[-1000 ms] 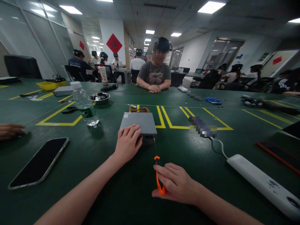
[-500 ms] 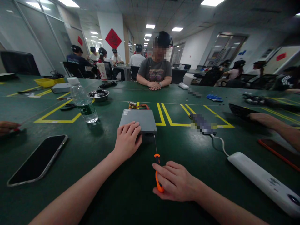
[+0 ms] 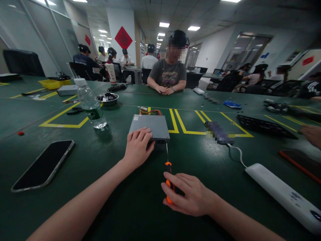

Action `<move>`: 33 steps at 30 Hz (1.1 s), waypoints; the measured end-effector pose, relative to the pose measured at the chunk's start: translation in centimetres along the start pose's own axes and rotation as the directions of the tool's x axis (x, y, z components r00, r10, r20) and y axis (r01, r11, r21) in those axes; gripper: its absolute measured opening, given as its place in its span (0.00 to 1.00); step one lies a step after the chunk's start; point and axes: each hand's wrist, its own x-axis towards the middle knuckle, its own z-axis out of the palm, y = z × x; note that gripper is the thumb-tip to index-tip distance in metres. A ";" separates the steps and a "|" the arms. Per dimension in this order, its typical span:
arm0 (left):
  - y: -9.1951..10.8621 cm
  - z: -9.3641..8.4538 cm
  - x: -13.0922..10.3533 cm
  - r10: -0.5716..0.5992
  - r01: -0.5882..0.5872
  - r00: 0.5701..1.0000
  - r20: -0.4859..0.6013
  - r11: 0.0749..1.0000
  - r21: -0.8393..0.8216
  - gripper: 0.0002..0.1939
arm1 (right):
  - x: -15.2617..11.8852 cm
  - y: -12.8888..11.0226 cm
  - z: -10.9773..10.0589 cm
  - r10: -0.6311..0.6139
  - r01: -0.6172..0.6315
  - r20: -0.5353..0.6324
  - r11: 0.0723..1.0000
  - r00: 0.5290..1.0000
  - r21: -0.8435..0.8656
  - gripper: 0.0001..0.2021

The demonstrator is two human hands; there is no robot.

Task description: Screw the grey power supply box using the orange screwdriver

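A grey metal box (image 3: 156, 125) with a bundle of coloured wires (image 3: 151, 111) behind it lies on the green table. My left hand (image 3: 137, 142) rests on the box's near left part, fingers on its top and thumb at the front side. In my right hand (image 3: 187, 192) is a screwdriver (image 3: 168, 165) with an orange and black handle, gripped between thumb and fingers. Its shaft points away from me, and the tip meets the front side of the box near the right corner. Whether a screw is under the tip is too small to tell.
Left of the box stand a water bottle (image 3: 92, 107) and a metal bowl (image 3: 107, 98), with a phone (image 3: 43, 165) nearer. To the right lie a white power strip (image 3: 281, 194) and a black panel (image 3: 265, 126). A person (image 3: 167, 75) sits opposite; another person's hand (image 3: 312, 134) shows at right.
The fingers of my right hand have shifted on the handle, and the screwdriver stands straighter. At right, the other person's hand has left the black panel, which now lies down. The hand at far left is gone.
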 end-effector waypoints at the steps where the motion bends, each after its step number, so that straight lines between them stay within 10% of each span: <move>1: 0.0 0.0 0.0 -0.004 0.004 1.000 0.002 1.000 0.001 0.09 | 0.0 0.0 -0.1 -0.013 0.013 -0.030 1.000 0.999 -0.004 0.12; 33: 0.3 -0.7 0.3 0.092 -0.096 0.995 0.038 0.988 0.122 0.10 | 1.4 -0.6 1.2 0.016 -0.015 -0.046 1.000 0.999 0.024 0.11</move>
